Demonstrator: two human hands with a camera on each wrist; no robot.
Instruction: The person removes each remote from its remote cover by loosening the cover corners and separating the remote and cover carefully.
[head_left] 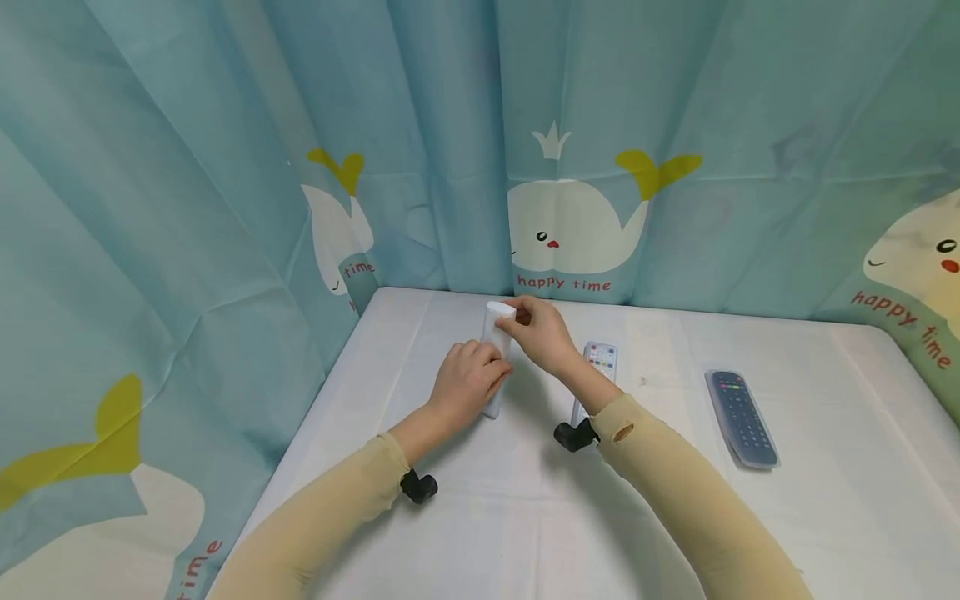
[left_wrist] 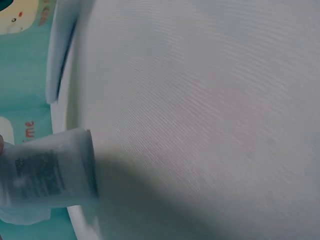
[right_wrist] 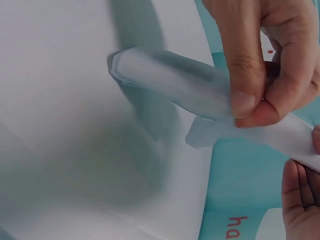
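A slim white remote control (head_left: 495,336) in a thin translucent sleeve stands nearly upright on the white table between both hands. My left hand (head_left: 467,379) grips it around its middle. Higher up, my right hand (head_left: 542,332) pinches it near the top edge with thumb and fingers. The right wrist view shows the left thumb and fingertips (right_wrist: 245,105) closed on the sleeve (right_wrist: 175,82), the right hand (right_wrist: 302,205) at its upper end, and a loose film flap (right_wrist: 200,132). Dark print shows on the remote's lower end (left_wrist: 47,172) in the left wrist view.
Beneath my right forearm lies a white remote control (head_left: 602,357) with coloured buttons, partly hidden. A dark grey remote control (head_left: 742,419) lies farther right. Black wrist mounts (head_left: 573,436) stick out from both sleeves. A blue whale-print curtain (head_left: 450,125) borders the table's back and left.
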